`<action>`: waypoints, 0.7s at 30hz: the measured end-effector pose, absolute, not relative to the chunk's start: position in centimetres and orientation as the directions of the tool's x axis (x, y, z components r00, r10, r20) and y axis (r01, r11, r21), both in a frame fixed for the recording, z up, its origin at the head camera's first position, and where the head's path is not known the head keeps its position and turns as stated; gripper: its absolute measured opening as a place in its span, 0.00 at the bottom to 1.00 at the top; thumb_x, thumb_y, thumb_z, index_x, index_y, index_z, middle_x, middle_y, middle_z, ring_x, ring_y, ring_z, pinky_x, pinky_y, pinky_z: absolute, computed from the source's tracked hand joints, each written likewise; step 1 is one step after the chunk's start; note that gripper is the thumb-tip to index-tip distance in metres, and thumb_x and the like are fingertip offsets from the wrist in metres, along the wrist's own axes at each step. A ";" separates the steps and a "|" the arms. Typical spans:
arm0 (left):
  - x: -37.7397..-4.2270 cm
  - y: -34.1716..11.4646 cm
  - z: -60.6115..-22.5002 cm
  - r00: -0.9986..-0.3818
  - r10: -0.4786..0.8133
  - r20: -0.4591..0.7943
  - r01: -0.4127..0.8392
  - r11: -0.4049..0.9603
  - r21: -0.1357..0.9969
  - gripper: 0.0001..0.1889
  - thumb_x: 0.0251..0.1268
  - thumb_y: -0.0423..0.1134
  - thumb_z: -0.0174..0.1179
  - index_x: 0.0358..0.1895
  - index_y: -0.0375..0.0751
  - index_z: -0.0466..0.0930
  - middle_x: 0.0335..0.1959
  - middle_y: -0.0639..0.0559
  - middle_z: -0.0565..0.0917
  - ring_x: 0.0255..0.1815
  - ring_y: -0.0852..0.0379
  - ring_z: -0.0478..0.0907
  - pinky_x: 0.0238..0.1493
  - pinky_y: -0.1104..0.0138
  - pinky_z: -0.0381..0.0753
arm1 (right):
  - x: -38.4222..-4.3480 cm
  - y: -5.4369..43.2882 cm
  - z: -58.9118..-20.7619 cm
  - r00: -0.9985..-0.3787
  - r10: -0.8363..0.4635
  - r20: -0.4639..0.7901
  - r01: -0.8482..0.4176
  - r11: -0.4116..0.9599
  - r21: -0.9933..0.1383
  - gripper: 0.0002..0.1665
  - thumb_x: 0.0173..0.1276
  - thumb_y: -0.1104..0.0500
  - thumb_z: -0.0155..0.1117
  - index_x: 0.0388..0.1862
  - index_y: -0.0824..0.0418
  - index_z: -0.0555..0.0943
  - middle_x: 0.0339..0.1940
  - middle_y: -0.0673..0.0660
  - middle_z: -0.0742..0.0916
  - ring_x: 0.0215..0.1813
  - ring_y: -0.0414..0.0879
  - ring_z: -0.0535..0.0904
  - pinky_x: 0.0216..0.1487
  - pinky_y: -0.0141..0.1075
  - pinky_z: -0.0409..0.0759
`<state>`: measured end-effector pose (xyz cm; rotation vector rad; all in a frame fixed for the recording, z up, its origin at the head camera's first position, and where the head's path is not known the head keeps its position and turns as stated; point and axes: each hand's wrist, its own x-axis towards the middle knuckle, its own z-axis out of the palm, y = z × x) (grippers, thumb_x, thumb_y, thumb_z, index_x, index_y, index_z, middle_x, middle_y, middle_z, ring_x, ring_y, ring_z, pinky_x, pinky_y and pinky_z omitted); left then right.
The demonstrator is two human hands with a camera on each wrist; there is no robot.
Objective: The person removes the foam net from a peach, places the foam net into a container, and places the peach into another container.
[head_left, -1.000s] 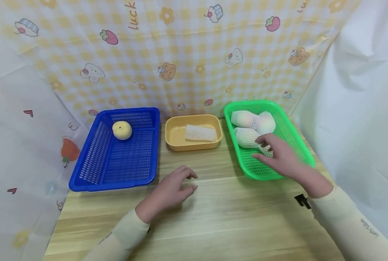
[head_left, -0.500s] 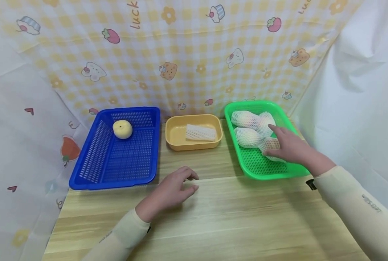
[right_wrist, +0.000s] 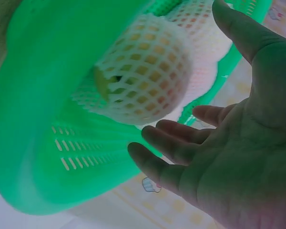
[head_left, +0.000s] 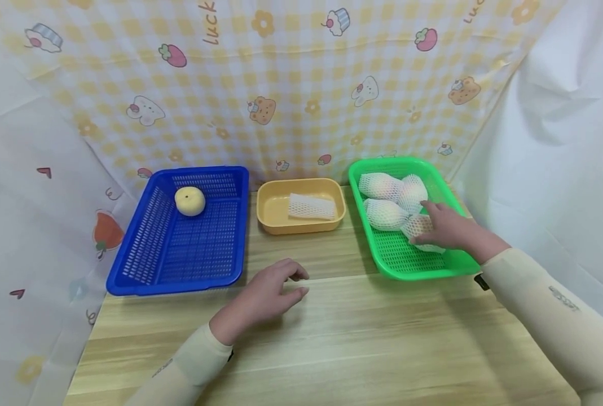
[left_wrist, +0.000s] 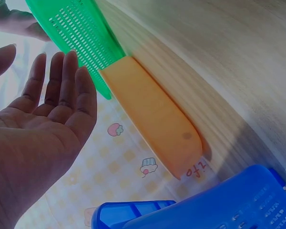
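Observation:
My right hand [head_left: 450, 226] reaches into the green basket [head_left: 384, 265], over the nearest of several fruits in white foam nets. That fruit [right_wrist: 150, 71] shows yellow through the mesh, with a dark spot at the net's open end. In the right wrist view, my thumb and fingers spread around it with a gap to the net. The other netted fruits [head_left: 382, 214] lie close together at the basket's back and left. My left hand [head_left: 268, 293] hovers over the table with loosely bent fingers and holds nothing; its palm shows bare in the left wrist view.
A blue basket [head_left: 240, 237] at left holds one pale yellow round fruit [head_left: 190, 202]. Between the baskets stands a shallow orange-yellow tray [head_left: 301, 230] with a loose white foam net [head_left: 311, 207] in it. A checked cloth [head_left: 301, 84] hangs behind the wooden table [head_left: 362, 338].
My right hand has shifted right within the green basket, from above the left fruits to the nearest one, then barely moved. My left hand has stayed in place.

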<state>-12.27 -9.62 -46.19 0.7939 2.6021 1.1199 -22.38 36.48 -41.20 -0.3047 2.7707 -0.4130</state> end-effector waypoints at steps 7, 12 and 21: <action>-12.2 -9.5 -46.1 -0.836 0.548 0.026 0.404 0.582 0.706 0.09 0.80 0.44 0.70 0.55 0.50 0.86 0.55 0.57 0.87 0.59 0.58 0.84 0.64 0.55 0.85 | -23.1 36.8 -42.0 -0.922 -0.235 -0.309 -0.147 0.948 -0.281 0.70 0.70 0.39 0.81 0.86 0.78 0.50 0.78 0.89 0.63 0.77 0.85 0.61 0.73 0.76 0.67; -12.2 -9.4 -46.0 -0.834 0.551 0.031 0.407 0.576 0.709 0.08 0.80 0.43 0.69 0.55 0.49 0.87 0.54 0.55 0.88 0.58 0.57 0.84 0.63 0.54 0.85 | -23.5 36.7 -42.3 -0.919 -0.218 -0.328 -0.137 0.958 -0.251 0.71 0.69 0.39 0.82 0.85 0.81 0.49 0.77 0.91 0.62 0.77 0.87 0.61 0.74 0.76 0.67; -12.1 -9.6 -46.1 -0.822 0.569 0.022 0.405 0.557 0.725 0.10 0.80 0.43 0.69 0.56 0.45 0.87 0.54 0.51 0.89 0.57 0.57 0.84 0.63 0.54 0.85 | -24.7 36.6 -43.8 -0.899 -0.225 -0.375 -0.147 0.963 -0.225 0.64 0.63 0.42 0.86 0.75 0.83 0.62 0.65 0.86 0.78 0.65 0.80 0.78 0.64 0.70 0.79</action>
